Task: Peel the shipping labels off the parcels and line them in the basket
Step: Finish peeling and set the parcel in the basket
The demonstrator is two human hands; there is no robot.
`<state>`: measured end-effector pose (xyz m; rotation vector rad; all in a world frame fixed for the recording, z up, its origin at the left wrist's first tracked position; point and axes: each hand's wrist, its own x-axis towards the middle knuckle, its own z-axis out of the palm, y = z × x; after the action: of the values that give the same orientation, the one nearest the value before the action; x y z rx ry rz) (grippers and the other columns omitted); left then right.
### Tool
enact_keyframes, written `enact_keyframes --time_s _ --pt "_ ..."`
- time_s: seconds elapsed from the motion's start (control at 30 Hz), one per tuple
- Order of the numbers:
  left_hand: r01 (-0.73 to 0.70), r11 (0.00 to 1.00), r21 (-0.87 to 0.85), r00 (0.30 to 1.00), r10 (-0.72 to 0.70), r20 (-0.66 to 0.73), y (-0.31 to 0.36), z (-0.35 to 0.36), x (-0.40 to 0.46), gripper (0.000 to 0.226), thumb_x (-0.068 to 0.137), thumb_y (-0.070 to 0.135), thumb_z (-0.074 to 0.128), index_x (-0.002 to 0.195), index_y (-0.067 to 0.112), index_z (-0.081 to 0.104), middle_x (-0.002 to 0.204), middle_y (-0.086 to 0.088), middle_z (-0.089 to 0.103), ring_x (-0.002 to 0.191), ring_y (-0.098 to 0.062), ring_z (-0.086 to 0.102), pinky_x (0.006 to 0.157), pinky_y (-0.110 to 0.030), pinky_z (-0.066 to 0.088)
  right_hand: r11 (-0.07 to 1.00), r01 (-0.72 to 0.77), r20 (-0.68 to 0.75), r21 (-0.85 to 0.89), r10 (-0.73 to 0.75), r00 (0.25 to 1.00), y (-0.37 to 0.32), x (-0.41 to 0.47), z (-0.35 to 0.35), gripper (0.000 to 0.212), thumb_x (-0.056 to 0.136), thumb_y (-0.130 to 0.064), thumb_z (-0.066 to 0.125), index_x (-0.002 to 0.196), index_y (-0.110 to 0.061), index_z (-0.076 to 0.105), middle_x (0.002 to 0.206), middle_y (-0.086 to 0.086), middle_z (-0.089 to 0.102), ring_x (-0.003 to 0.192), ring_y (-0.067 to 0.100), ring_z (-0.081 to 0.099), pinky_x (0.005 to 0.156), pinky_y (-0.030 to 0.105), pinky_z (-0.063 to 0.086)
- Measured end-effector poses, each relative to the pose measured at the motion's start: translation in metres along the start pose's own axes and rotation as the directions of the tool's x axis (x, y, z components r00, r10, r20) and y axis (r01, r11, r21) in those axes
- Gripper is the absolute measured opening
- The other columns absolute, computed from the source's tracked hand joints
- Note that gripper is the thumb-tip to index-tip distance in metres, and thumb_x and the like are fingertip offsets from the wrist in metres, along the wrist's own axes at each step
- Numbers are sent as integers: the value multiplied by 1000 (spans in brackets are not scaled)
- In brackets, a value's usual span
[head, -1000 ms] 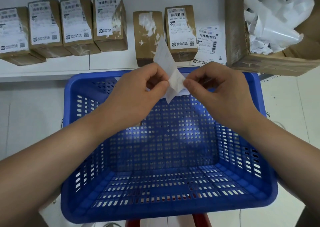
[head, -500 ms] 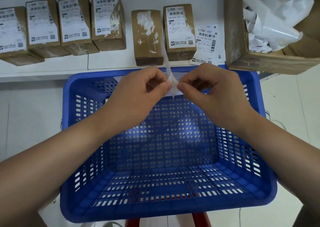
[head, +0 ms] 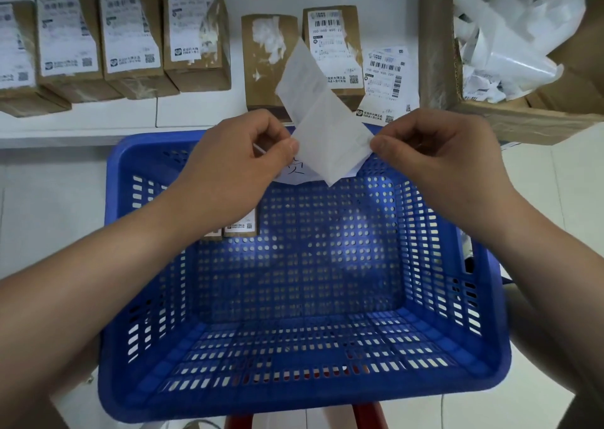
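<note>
On the white desk (head: 81,128) in front of you, a row of four brown parcels (head: 130,36) with labels still on them stands at the far left, touching one another side by side. Right of them, apart from that row, stands a bare parcel (head: 266,66) with only white scraps left on its face, and just beside it another labelled parcel (head: 333,49). A few loose labels (head: 387,79) lie fanned on the desk next to that, and at the far right an open cardboard box (head: 438,52) is stuffed with crumpled white paper. The blue basket (head: 304,396) sits below the desk edge, with two labels (head: 240,226) stuck on its far wall near your left wrist. Your left hand (head: 235,167) pinches the left edge of a peeled label (head: 323,134) between thumb and curled fingers; your right hand (head: 438,160) pinches its right edge the same way. The label hangs between your hands, blank side toward you, above the basket's far rim.
</note>
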<state>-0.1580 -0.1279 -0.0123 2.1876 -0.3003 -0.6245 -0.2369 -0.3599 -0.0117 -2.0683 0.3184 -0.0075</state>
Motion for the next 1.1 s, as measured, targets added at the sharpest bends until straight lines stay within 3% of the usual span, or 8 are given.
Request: enact_keyframes --time_s 0.17,0.43,0.6,0.77,0.93,1.0,1.1 --pt "5 1000 30 1000 -4 -21 -1 -2 4 12 101 39 59 90 35 61 92 14 72 88 -8 69 88 -43 58 999 -12 -27 -31 11 1000 2 -1 -8 6 92 -16 75 86 -14 76 62 -18 66 56 -5 54 57 5 38" --pt "28 1000 11 995 -27 -97 -7 -12 10 16 102 36 60 87 32 62 89 11 73 83 -7 70 81 -31 55 997 -6 -53 -81 2 999 4 4 -11 6 92 -19 74 86 -18 76 64 -27 64 59 -7 54 59 5 38" --pt "27 1000 -12 991 -28 -130 -7 -11 9 16 100 37 63 84 33 64 88 15 72 88 -8 69 83 -41 58 997 -41 -70 -61 37 997 7 4 -11 8 91 -19 75 84 -21 75 64 -25 65 59 -5 54 59 6 38" --pt "-8 998 -70 989 -2 -145 -6 -4 5 11 93 30 74 83 31 68 82 21 73 78 -1 69 69 -22 57 999 -28 -19 -21 27 999 5 0 -4 7 91 -16 75 83 -17 75 74 -8 72 63 -2 58 62 9 44" --pt "-24 995 -99 999 21 -35 -7 2 3 16 94 17 73 93 29 62 80 18 75 73 -1 70 65 -10 51 1000 19 24 -6 -18 1000 3 -4 6 7 91 -12 73 85 -15 74 75 -5 70 66 2 60 65 13 46" --pt "-35 995 -95 998 39 40 -6 3 1 23 95 15 70 99 34 60 81 14 75 71 -2 68 62 -12 49 999 40 53 13 -41 998 3 -5 10 7 91 -11 73 86 -16 73 77 -5 71 71 8 64 69 18 50" --pt "-24 997 -72 995 30 94 -5 6 0 28 96 19 68 112 39 56 88 12 74 78 -9 71 73 -34 60 996 93 87 1 -93 992 2 -6 13 6 90 -11 73 87 -16 73 82 -5 72 76 14 65 73 26 54"
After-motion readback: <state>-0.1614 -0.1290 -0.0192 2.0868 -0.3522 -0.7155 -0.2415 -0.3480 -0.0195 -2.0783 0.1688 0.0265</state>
